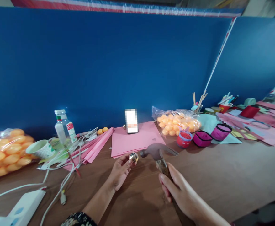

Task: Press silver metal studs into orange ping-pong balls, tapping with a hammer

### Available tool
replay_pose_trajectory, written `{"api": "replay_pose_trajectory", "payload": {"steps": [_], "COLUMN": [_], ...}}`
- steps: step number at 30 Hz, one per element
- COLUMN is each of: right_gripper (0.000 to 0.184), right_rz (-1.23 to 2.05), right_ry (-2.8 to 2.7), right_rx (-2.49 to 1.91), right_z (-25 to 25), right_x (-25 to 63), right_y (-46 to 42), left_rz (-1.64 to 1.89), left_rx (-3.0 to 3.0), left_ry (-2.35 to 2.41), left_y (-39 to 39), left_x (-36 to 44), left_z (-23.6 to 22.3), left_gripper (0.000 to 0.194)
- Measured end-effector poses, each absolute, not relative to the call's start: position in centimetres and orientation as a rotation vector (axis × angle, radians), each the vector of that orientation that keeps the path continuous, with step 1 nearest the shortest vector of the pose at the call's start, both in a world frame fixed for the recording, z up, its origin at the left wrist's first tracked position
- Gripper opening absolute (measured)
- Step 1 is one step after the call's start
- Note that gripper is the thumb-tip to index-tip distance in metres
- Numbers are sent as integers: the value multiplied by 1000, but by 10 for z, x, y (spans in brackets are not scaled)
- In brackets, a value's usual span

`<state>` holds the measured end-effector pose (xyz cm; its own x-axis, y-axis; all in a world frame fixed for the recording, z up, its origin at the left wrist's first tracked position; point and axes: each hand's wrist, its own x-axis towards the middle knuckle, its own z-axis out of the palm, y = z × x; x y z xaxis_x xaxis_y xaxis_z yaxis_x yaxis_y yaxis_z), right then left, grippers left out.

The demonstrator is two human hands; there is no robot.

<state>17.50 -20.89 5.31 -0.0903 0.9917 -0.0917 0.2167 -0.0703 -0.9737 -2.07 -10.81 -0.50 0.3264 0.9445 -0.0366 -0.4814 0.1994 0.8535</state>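
Observation:
My left hand pinches a small shiny metallic ball between thumb and fingers, just above the brown table. Wrapped round the handle of a claw hammer is my right hand. The hammer's striking face points left toward the ball, with a small gap between them, and its claw points right. Behind both hands lie stacked pink paper sheets. A small object hidden by a blurred white patch stands at the back of the sheets.
Bags of orange balls lie at left and right. A glass bottle, paper cup, white cables and a power strip occupy the left. Small red and purple cups stand right. A blue partition rises behind.

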Motion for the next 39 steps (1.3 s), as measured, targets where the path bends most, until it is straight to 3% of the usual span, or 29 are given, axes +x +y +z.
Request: {"api": "replay_pose_trajectory", "payload": {"steps": [30,39], "right_gripper": [17,19], "right_rz": [1300,1258], "right_ry": [-1389,-1376], "right_rx": [-1356,-1370], "right_z": [48,50], "right_x": [171,174], "right_y": [-200,-204], "left_rz": [968,1042], "left_rx": [677,664], "left_ry": [565,592], "left_y": [-112,-111], "left_x": [-23,-23], "left_z": [6,7], "left_gripper": [27,42]}}
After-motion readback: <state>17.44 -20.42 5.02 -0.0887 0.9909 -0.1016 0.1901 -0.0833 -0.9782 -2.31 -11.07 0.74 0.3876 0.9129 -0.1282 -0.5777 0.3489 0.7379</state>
